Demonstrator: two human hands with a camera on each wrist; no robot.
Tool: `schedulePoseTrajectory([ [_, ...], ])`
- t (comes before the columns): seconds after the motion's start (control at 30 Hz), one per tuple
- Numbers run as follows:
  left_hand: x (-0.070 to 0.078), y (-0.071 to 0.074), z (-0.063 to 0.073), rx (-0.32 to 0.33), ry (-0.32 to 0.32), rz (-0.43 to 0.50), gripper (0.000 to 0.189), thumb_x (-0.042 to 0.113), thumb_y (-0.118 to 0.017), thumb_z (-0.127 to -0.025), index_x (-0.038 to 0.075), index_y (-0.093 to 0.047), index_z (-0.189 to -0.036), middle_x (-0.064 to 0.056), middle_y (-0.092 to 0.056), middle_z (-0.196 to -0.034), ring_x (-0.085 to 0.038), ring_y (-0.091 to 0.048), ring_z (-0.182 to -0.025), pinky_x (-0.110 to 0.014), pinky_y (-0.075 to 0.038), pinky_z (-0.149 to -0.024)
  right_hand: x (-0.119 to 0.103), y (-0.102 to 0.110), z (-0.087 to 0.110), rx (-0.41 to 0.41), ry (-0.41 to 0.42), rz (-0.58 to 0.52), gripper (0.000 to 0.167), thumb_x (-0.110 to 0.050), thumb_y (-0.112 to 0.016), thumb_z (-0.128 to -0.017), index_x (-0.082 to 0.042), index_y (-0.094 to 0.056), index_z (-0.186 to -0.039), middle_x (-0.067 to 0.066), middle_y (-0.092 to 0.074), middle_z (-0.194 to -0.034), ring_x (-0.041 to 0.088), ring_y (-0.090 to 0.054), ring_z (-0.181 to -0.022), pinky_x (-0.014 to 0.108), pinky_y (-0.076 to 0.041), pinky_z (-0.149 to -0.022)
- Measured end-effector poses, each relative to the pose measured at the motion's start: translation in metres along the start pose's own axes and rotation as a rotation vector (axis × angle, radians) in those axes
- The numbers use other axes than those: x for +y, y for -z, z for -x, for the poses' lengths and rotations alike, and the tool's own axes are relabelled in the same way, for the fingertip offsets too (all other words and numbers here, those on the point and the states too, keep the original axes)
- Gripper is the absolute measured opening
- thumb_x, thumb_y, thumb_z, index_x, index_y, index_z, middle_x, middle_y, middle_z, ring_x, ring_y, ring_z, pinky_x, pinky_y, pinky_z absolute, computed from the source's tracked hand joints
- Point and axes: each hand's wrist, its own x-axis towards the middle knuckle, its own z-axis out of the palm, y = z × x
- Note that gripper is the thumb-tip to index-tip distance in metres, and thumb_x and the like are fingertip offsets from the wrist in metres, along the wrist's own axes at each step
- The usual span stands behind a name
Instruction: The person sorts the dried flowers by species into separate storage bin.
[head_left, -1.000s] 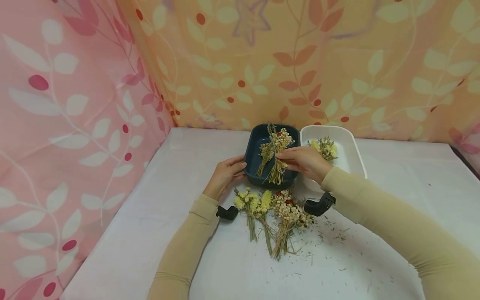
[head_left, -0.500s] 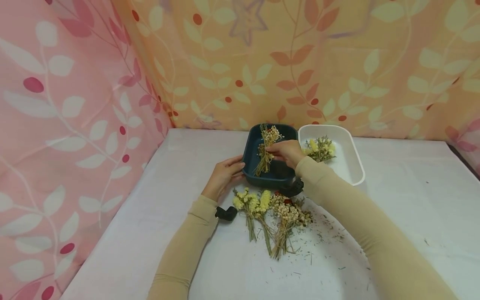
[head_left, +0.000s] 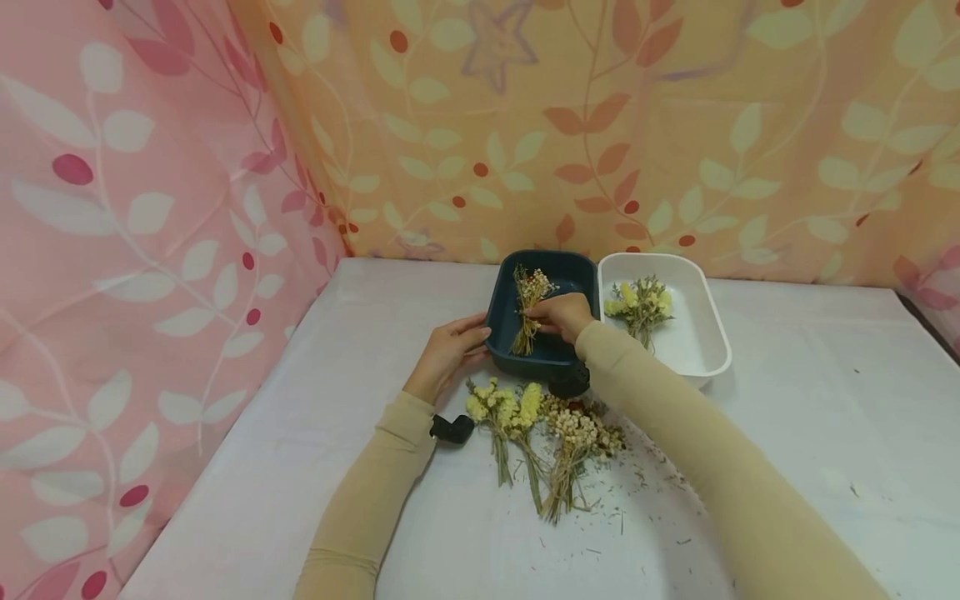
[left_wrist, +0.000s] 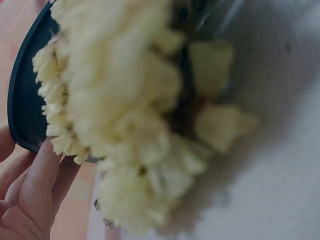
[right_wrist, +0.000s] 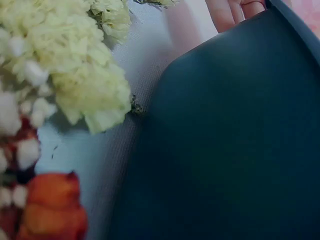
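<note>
Position of the dried bunch (head_left: 531,285): within the dark tray (head_left: 517,364), toward its left side. One second earlier, it hangs over the middle of the tray; it is now farther left and appears lower.

Right hand (head_left: 562,315): thumb and fingers pinch the stems. Left hand (head_left: 444,354): unchanged, fingers extended and touching the tray's near left side. The two hands are apart, one outside the tray, the other reaching over its interior.

Effect of the change: the held bunch now overlaps the place where a smaller bunch shows separately one second earlier (the head view no longer separates the two). This is judged to be a laying-down step, well advanced but incomplete, since the stems are not released. Contact with the tray floor cannot be confirmed; neither wrist view shows it.

The right sleeve (head_left: 690,425) also covers less of the white tray (head_left: 693,321), so the yellow cluster (head_left: 641,302) inside it shows more fully. Two yellow bunches (head_left: 528,407) and a pale bunch (head_left: 573,432) remain on the table (head_left: 262,467), on the near side of the dark tray.
</note>
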Motion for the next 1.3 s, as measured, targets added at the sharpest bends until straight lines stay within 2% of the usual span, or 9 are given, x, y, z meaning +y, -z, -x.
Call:
schedulePoseTrajectory([
  [0.27, -0.001, 0.0, 0.001, 0.001, 0.001, 0.012, 0.044, 0.017, -0.066, -0.098, 0.014, -0.058, -0.141, -0.014, -0.06, -0.14, -0.03, -0.063, -0.123, -0.038, -0.056, -0.101, 0.003, -0.002, -0.004, -0.023, -0.021, 0.065, 0.038, -0.003, -0.073, -0.089, 0.006, -0.065, -0.126, 0.016, -0.07, -0.12, 0.009, -0.067, -0.072, 0.037, -0.059, -0.095],
  [0.43, -0.002, -0.002, 0.002, -0.007, 0.006, 0.012, 0.044, 0.017, -0.066, -0.098, 0.013, -0.058, -0.141, -0.015, -0.06, -0.14, -0.03, -0.063, -0.124, -0.038, -0.056, -0.1, 0.004, 0.004, 0.005, -0.072, -0.009, 0.109, 0.038, -0.004, -0.07, -0.092, 0.006, -0.064, -0.128, 0.022, -0.063, -0.132, 0.02, -0.071, -0.095, 0.036, -0.059, -0.094],
  [0.57, -0.003, -0.001, 0.002, -0.011, 0.016, 0.01, 0.045, 0.018, -0.065, -0.098, 0.014, -0.057, -0.142, -0.014, -0.06, -0.141, -0.029, -0.062, -0.124, -0.037, -0.056, -0.101, 0.001, 0.012, 0.017, -0.131, -0.008, 0.101, 0.042, -0.004, -0.065, -0.096, 0.006, -0.057, -0.135, 0.024, -0.058, -0.138, 0.028, -0.067, -0.116, 0.038, -0.057, -0.097],
  [0.63, -0.002, -0.001, 0.001, -0.011, 0.017, 0.009, 0.045, 0.019, -0.065, -0.098, 0.014, -0.056, -0.143, -0.013, -0.059, -0.141, -0.029, -0.062, -0.124, -0.037, -0.056, -0.1, -0.002, 0.015, 0.026, -0.165, 0.011, 0.105, 0.045, -0.005, -0.063, -0.097, 0.007, -0.053, -0.139, 0.026, -0.057, -0.139, 0.031, -0.065, -0.121, 0.039, -0.055, -0.101],
  [0.77, -0.001, 0.0, 0.0, -0.008, 0.007, 0.008, 0.045, 0.018, -0.065, -0.099, 0.014, -0.056, -0.143, -0.014, -0.06, -0.14, -0.028, -0.063, -0.124, -0.035, -0.057, -0.099, -0.008, 0.025, 0.047, -0.224, 0.068, 0.136, 0.046, -0.008, -0.063, -0.098, 0.007, -0.051, -0.14, 0.027, -0.057, -0.138, 0.03, -0.066, -0.119, 0.042, -0.052, -0.106],
  [0.87, 0.0, 0.0, 0.0, -0.003, 0.001, 0.0, 0.045, 0.018, -0.065, -0.098, 0.014, -0.057, -0.142, -0.014, -0.061, -0.138, -0.028, -0.064, -0.121, -0.033, -0.058, -0.097, -0.009, 0.035, 0.065, -0.258, 0.074, 0.14, 0.046, -0.01, -0.062, -0.099, 0.007, -0.052, -0.14, 0.026, -0.058, -0.138, 0.021, -0.071, -0.107, 0.039, -0.053, -0.104],
  [1.0, 0.001, 0.002, -0.001, 0.001, 0.004, -0.012, 0.045, 0.019, -0.065, -0.098, 0.015, -0.057, -0.142, -0.014, -0.061, -0.139, -0.028, -0.064, -0.121, -0.034, -0.058, -0.097, -0.003, 0.046, 0.085, -0.294, 0.075, 0.128, 0.042, -0.008, -0.059, -0.1, 0.01, -0.053, -0.138, 0.026, -0.061, -0.134, 0.01, -0.073, -0.093, 0.031, -0.058, -0.094],
  [1.13, 0.001, 0.002, -0.002, 0.01, 0.004, -0.002, 0.045, 0.018, -0.066, -0.098, 0.013, -0.058, -0.141, -0.014, -0.062, -0.138, -0.029, -0.064, -0.122, -0.035, -0.058, -0.097, 0.007, 0.057, 0.1, -0.304, 0.083, 0.129, 0.043, -0.009, -0.061, -0.099, 0.01, -0.054, -0.136, 0.024, -0.066, -0.128, 0.01, -0.074, -0.094, 0.03, -0.059, -0.093],
  [1.3, -0.001, 0.0, -0.003, 0.01, 0.002, -0.011, 0.044, 0.018, -0.066, -0.098, 0.013, -0.058, -0.141, -0.014, -0.062, -0.137, -0.029, -0.064, -0.122, -0.032, -0.059, -0.094, 0.02, 0.071, 0.122, -0.317, 0.094, 0.155, 0.044, -0.013, -0.064, -0.098, 0.008, -0.055, -0.136, 0.006, -0.075, -0.108, 0.01, -0.073, -0.098, 0.037, -0.055, -0.101],
])
